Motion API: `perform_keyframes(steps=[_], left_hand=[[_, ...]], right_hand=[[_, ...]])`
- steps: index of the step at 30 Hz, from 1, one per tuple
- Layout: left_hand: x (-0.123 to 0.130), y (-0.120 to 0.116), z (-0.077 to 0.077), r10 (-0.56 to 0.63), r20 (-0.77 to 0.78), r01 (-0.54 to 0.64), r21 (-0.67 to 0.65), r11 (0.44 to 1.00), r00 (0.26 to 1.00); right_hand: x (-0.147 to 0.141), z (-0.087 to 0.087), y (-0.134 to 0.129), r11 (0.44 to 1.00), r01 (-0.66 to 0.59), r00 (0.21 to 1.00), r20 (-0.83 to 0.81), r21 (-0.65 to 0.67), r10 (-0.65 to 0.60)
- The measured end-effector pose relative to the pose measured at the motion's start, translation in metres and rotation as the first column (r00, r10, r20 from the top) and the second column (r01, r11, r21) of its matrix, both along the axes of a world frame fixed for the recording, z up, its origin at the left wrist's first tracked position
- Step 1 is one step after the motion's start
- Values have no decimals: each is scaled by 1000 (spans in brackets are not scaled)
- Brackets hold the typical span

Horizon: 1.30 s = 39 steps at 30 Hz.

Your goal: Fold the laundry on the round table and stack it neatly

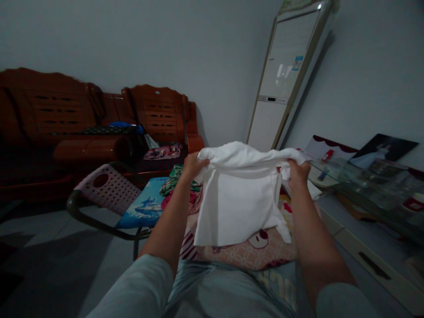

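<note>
A white garment (243,203) hangs stretched between my two hands, its upper edge bunched and its lower part falling loose. My left hand (195,166) grips the upper left corner, fingers wrapped in the fabric. At the upper right corner my right hand (299,173) is closed round the cloth. Beneath the garment lies a pink patterned cloth (228,255) with a cartoon face, spread in front of my body. Green and pink clothes (174,181) are heaped just left of my left hand.
A woven-back chair (107,187) with a blue seat cover stands at the left, before a wooden sofa (155,115). A tall white air conditioner (281,84) is behind. At the right, a glass-topped cabinet (361,185) holds photos and small items.
</note>
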<state>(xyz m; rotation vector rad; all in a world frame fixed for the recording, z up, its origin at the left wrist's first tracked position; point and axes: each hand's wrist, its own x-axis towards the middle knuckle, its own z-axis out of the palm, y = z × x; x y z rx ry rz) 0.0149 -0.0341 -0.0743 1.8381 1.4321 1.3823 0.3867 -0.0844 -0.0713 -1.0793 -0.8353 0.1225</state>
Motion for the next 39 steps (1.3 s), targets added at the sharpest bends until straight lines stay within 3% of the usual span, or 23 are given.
perform_keyframes(steps=[3,6,9,15,17,20,22,25,28,30,34,39], left_hand=[[-4,8,-44,-13,-238,-29,-173,984,971],[-4,10,-65,-27,-331,-40,-194,980,943],[2,19,-63,15,-356,-65,-130,989,934],[29,55,-38,112,-314,-127,-29,991,943],[40,62,-35,101,-298,-111,-14,994,949],[53,59,-47,72,-302,-79,-8,997,951],[58,49,-66,40,-317,-47,-14,999,948],[60,29,-107,-65,-397,41,-68,997,916],[55,8,-145,-109,-487,28,-171,985,867],[51,-2,-158,-70,-529,-24,-169,985,846],[49,-15,-156,9,-559,-109,-146,983,829],[47,-21,-138,20,-599,-241,-291,926,801]], right_hand=[[-4,-45,5,992,-31,999,-14,-123,29],[-3,-74,9,971,-44,999,4,-235,46],[-1,-79,18,954,-41,998,41,-296,55],[-1,-52,50,954,-66,983,145,-292,113],[-1,-46,61,897,-93,949,234,-431,211],[0,-52,66,731,83,855,426,-677,297],[-2,-67,59,656,219,801,517,-722,302],[-8,-101,34,621,250,779,535,-743,327],[-16,-134,3,561,321,762,560,-763,325],[-21,-147,-15,521,409,726,614,-749,312],[-23,-152,-36,458,499,688,658,-735,306],[-16,-145,-41,334,484,780,571,-809,255]])
